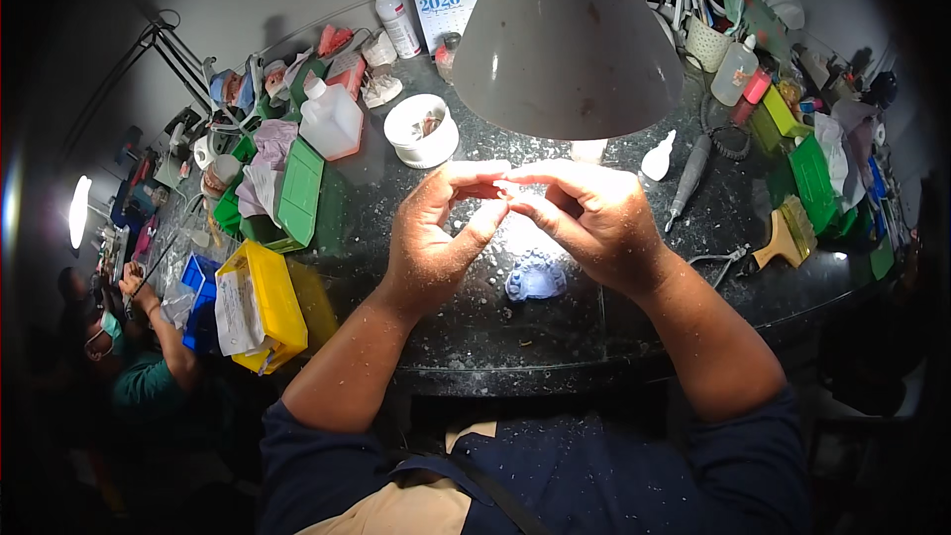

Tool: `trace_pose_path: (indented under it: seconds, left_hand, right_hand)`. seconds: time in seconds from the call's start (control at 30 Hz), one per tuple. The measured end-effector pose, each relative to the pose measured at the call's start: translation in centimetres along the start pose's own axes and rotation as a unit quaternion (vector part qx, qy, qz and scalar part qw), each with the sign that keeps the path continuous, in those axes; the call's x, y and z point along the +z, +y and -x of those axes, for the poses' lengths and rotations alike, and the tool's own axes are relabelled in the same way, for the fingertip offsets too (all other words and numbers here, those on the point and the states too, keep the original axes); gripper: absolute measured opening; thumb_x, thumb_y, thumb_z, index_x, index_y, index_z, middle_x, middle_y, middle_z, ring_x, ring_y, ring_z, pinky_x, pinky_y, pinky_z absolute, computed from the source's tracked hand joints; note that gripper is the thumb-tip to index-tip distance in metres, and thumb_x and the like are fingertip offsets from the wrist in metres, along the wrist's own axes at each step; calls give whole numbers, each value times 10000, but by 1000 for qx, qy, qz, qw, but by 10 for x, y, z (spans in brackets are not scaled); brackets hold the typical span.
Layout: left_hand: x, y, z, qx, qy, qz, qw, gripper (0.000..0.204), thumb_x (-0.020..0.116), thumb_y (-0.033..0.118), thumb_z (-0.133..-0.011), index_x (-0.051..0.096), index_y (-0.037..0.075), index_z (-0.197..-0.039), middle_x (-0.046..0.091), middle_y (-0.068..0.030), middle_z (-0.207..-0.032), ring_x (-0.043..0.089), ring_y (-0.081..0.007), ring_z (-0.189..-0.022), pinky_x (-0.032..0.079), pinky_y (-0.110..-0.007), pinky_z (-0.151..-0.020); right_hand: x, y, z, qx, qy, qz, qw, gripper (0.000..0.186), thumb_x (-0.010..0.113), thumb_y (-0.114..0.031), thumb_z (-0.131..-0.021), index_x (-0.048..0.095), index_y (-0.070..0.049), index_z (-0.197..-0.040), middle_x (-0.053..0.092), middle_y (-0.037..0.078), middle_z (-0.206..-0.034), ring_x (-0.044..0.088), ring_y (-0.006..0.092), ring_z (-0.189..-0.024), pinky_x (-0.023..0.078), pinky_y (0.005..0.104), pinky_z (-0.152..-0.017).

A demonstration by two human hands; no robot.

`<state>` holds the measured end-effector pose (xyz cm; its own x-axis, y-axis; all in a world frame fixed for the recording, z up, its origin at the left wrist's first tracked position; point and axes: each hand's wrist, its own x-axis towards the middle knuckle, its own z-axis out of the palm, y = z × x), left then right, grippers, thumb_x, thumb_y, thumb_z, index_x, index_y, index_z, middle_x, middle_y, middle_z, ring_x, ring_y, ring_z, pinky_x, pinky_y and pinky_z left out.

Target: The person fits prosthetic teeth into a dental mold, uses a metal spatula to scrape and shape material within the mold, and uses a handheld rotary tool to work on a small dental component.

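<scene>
Under the lamp, my left hand (434,235) and my right hand (606,226) meet at the fingertips above the table. Both are closed in a pinch around something tiny at the bright spot between them; glare and fingers hide what it is. White dust speckles my hands and forearms. Just below them on the dark tabletop lies a pale bluish dental cast (536,278), arch-shaped with teeth along its curve. Neither hand touches the cast.
A big grey lamp shade (570,50) hangs over the hands. Nearby stand a white pot (420,131), a small dropper bottle (658,156), a handpiece (692,176), pliers (730,260) and a brush (775,243). A yellow bin (279,299) sits left; a co-worker (151,369) is beyond it.
</scene>
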<state>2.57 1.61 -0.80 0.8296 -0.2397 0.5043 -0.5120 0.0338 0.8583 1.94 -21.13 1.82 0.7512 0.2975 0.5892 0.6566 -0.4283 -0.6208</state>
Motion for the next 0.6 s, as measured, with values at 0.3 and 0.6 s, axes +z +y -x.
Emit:
trace_pose_path:
  seconds: [0.3, 0.6]
  left_hand:
    - [-5, 1, 1, 11, -5, -47, 999, 214, 794, 124, -1026, 750, 17, -1206, 781, -106, -1143, 744, -184, -1090, 574, -357, -1011]
    - [-5, 1, 1, -2, -3, -35, 999, 212, 812, 151, -1024, 748, 18, -1176, 782, -112, -1132, 745, -188, -1076, 573, -354, -1001]
  right_hand:
    - [1, 4, 2, -49, 20, -44, 998, 204, 832, -156, -988, 820, -30, -1147, 838, 163, -1015, 825, 286, -847, 648, 365, -772]
    - [1, 2, 1, -64, 19, -25, 997, 204, 833, -138, -987, 820, -20, -1153, 840, 167, -1025, 829, 294, -857, 655, 359, -775]
